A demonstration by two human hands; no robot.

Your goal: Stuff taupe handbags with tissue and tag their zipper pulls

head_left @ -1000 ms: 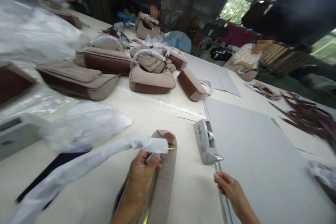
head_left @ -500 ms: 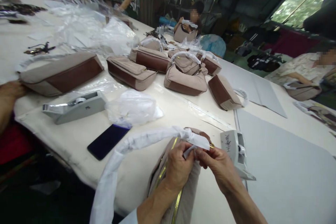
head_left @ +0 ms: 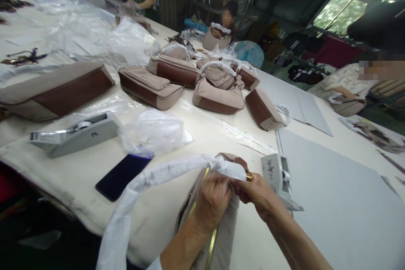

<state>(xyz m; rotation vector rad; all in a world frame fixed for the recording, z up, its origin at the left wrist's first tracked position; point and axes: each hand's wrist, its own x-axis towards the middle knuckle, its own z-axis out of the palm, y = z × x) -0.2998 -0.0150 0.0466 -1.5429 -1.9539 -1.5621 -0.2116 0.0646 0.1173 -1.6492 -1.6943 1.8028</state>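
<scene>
A beige fabric handbag with gold zips (head_left: 205, 247) lies under the forearms on a white-topped table (head_left: 158, 219), running from the hands towards six o'clock. Its long handle, sleeved in white wrapping (head_left: 139, 181), curves away to eight o'clock. The left hand (head_left: 213, 196) is curled in at the lower edge of the sleeved end; its fingertips are hidden, so I cannot tell what they grip. The right hand (head_left: 253, 190), just beside it, pinches the end of the wrapping between thumb and fingers, close to a small gold metal ring (head_left: 249, 175).

Clockwise around the hands, a grey tape dispenser marked with handwriting (head_left: 278, 177) stands near at three o'clock, at the edge of a large flat grey sheet (head_left: 341, 194). A dark flat phone (head_left: 123, 177) lies at nine o'clock. At ten are a crumpled clear plastic bag (head_left: 155, 130), touching the phone, and, farther out, a second grey tape dispenser (head_left: 82, 133). Several beige-and-brown handbags (head_left: 218, 95) cluster at twelve; beyond them, a person (head_left: 228, 19) holds a similar bag.
</scene>
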